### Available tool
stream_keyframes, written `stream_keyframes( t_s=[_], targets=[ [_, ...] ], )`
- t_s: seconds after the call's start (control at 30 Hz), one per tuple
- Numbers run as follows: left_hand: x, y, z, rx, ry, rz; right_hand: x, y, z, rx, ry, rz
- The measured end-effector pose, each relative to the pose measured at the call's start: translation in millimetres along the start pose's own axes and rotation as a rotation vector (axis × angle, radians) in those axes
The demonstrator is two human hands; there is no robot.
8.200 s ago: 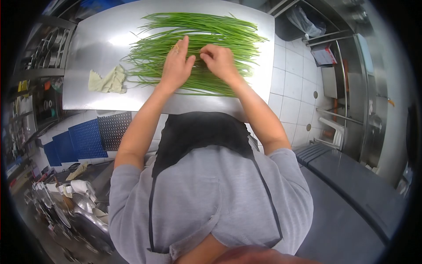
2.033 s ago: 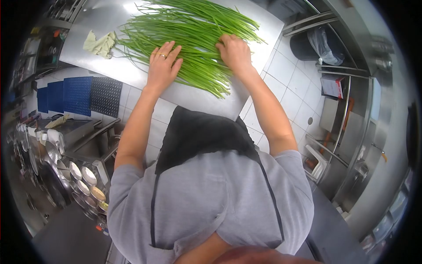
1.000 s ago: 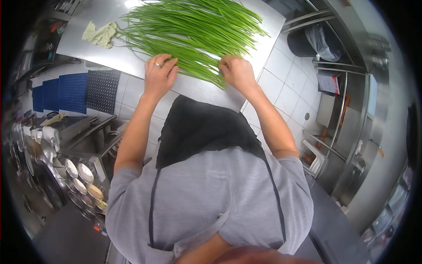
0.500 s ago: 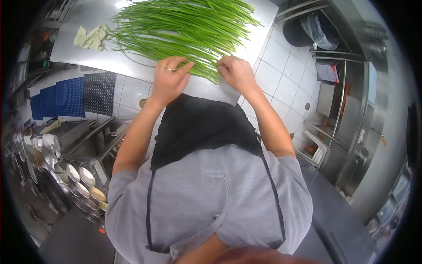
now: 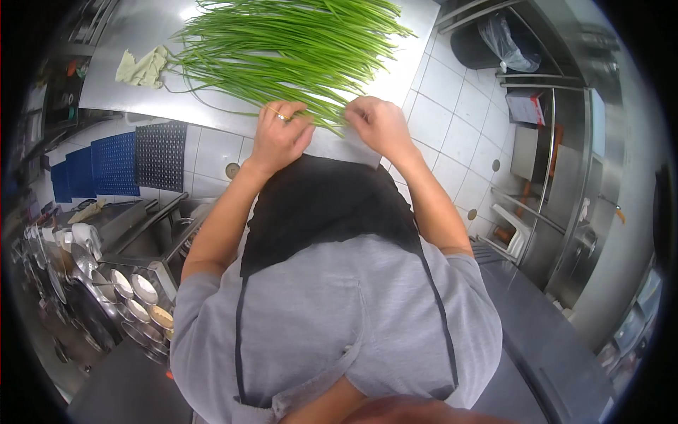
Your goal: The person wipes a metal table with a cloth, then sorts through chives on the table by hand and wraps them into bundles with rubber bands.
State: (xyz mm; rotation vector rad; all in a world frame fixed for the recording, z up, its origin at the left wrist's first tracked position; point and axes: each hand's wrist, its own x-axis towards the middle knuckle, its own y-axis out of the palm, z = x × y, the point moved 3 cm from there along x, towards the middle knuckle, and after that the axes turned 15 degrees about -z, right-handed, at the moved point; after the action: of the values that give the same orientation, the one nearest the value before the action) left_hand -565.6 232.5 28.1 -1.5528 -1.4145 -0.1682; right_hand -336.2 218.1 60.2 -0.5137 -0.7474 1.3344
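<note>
A wide spread of long green garlic chives lies across a steel table, its stalks running left to right. At the near edge of the spread, my left hand is closed with curled fingers on a few chives, a ring on one finger and a thin yellowish strand across it. My right hand pinches at the right-hand ends of the nearest chives; its fingertips are partly hidden. A crumpled pale green cloth lies at the left tips of the chives.
Behind the table's right edge is white tiled floor with a black bin lined with a clear bag. Blue mats and a black perforated mat are at left. Several round containers stand lower left.
My left hand has shifted slightly right and down, its fingers curling more. My right hand has moved a little left and down along the chive ends. The view has shifted slightly.
</note>
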Motion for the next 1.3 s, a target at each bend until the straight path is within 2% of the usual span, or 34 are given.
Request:
stream_keyframes(
  t_s=[0.17,0.27,0.37,0.47,0.67,0.87,0.97,1.07,1.17,1.3],
  targets=[
    [21.5,12.8,3.9,0.049,0.018,-0.002,25.9,2.0,-13.9,-0.1,-0.092,-0.133],
    [35.2,12.3,1.1,0.079,0.066,0.024,26.5,3.2,-9.5,-0.153,-0.082,-0.113],
    [26.7,7.1,1.8,0.024,0.082,0.033,18.3,-7.1,2.7,-0.076,0.046,0.087],
    [9.3,5.5,1.6,0.002,0.063,0.043,3.7,-6.7,3.0,-0.07,0.016,0.198],
    [2.3,5.7,-2.1,0.004,0.055,0.031,0.2,5.3,-10.7,-0.041,0.006,0.003],
    [0.1,6.3,-2.1,0.017,0.06,-0.001,-14.9,-2.6,11.3,-0.07,-0.149,-0.216],
    [1.1,5.4,-0.8,0.002,0.074,0.028,-25.9,1.8,7.6,-0.07,-0.092,-0.08],
    [3.0,5.2,-1.1,-0.042,0.091,0.038,-33.7,6.4,-4.4,-0.207,-0.065,-0.155],
    [1.3,1.9,-1.8,-0.054,0.093,0.044,-35.9,0.9,11.5,-0.076,-0.051,-0.201],
    [-1.0,0.4,0.4,-0.063,0.1,0.065,-41.1,11.8,21.5,-0.018,-0.138,-0.132]
  ],
)
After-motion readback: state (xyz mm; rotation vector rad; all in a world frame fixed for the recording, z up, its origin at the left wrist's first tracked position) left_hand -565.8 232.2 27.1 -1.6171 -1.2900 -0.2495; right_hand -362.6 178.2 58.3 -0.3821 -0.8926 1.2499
